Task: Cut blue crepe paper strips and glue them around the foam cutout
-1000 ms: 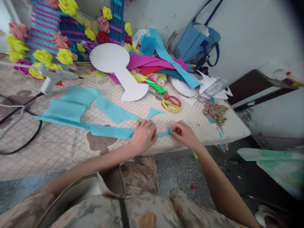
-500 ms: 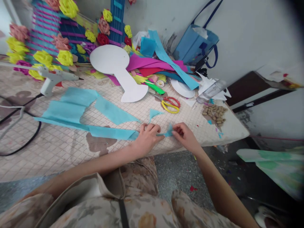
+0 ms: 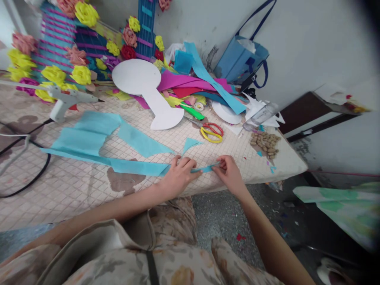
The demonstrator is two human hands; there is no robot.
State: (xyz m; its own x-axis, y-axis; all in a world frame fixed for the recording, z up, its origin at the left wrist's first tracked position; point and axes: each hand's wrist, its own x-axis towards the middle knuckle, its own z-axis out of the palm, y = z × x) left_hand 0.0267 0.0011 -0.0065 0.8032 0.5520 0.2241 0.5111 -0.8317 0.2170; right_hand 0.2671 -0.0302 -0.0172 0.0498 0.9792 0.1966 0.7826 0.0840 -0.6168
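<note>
Right fingers (image 3: 219, 173) pinch one blue strip (image 3: 207, 169); left fingers (image 3: 190, 163) atop; one scissors (image 3: 204, 126) beyond.

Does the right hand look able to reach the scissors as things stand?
Probably yes: the scissors lie handles uncovered, with only tablecloth between them and the right hand, though it would likely need to release the blue strip first.

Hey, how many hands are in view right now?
2: the left hand lies over the light-blue strip; the right hand pinches its narrow end. I see no others.
</note>
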